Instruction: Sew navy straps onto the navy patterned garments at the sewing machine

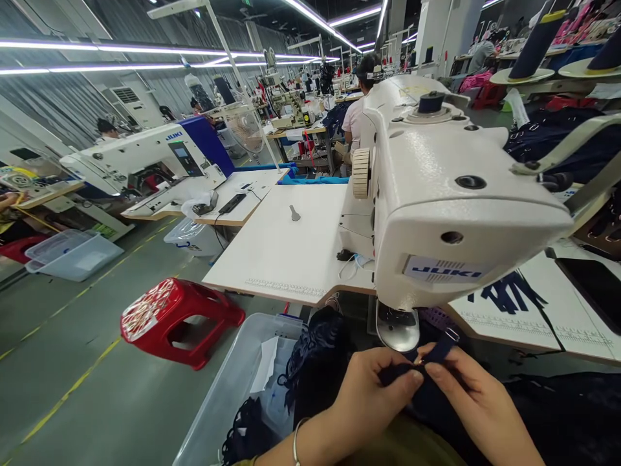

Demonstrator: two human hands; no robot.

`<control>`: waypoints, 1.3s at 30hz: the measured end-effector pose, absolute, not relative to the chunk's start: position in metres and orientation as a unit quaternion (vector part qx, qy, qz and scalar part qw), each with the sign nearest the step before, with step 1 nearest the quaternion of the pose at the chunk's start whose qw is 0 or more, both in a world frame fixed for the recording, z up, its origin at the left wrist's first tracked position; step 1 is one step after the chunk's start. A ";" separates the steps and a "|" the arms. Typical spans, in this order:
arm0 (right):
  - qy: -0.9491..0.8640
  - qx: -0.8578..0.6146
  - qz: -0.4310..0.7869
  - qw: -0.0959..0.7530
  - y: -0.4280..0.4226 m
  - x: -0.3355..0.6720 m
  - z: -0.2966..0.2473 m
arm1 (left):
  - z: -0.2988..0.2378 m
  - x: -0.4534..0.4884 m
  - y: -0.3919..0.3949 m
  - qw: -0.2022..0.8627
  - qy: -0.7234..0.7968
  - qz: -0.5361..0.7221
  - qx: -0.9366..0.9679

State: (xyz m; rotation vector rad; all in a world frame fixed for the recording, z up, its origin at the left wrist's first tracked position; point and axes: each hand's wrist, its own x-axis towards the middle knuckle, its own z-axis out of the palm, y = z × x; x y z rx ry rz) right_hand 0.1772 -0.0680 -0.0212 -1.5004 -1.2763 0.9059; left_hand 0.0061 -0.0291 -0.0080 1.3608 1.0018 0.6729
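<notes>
The left hand (373, 388) and the right hand (470, 388) meet just below the head of the JUKI sewing machine (466, 194), near the rounded metal plate (400, 331). Each grip is closed down to a thumb-and-finger pinch on a navy strap (439, 349), and the fingertips of the two hands nearly touch. A metal buckle (452, 334) sits at the strap's upper end, beyond the right fingers; what lies right between the fingertips is too small and covered to make out.

The likeliest trouble is a slip: the pinch takes in only a narrow piece, so a tug from one side could pull it free or leave it twisted. Dark cloth on dark cloth makes such a twist easy to miss. The buckle could turn or catch against the fingers, since nothing but the strap seems to steady it.

The metal plate is another risk — a hand lifted carelessly could knock against its edge, or the strap could snag there. To the left, looped navy straps (320, 353) crowd the clear plastic bin (208, 395) and could tangle if dragged. Loose navy strips (514, 294) on the table (291, 246) could slide off, as one trails near the edge.
</notes>
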 end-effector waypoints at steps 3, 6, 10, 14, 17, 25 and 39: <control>-0.473 -0.605 0.457 0.449 -0.064 0.180 -0.018 | -0.006 0.006 -0.028 0.713 0.434 0.262 0.484; -0.467 -0.580 0.502 0.441 -0.061 0.180 -0.013 | -0.006 0.006 -0.025 0.731 0.432 0.264 0.457; -0.455 -0.575 0.510 0.450 -0.058 0.177 -0.003 | -0.008 0.005 -0.024 0.705 0.439 0.275 0.484; -0.510 -0.591 0.465 0.419 -0.057 0.177 -0.002 | -0.009 0.006 -0.026 0.607 0.437 0.312 0.586; -0.535 -0.603 0.416 0.420 -0.056 0.179 -0.007 | -0.008 0.006 -0.027 0.516 0.416 0.347 0.664; -0.583 -0.649 0.267 0.410 -0.041 0.175 -0.012 | -0.014 0.000 -0.016 0.231 0.476 0.389 0.754; -0.501 -0.618 0.388 0.464 -0.022 0.173 -0.028 | -0.022 -0.023 -0.009 -0.091 0.250 0.237 0.934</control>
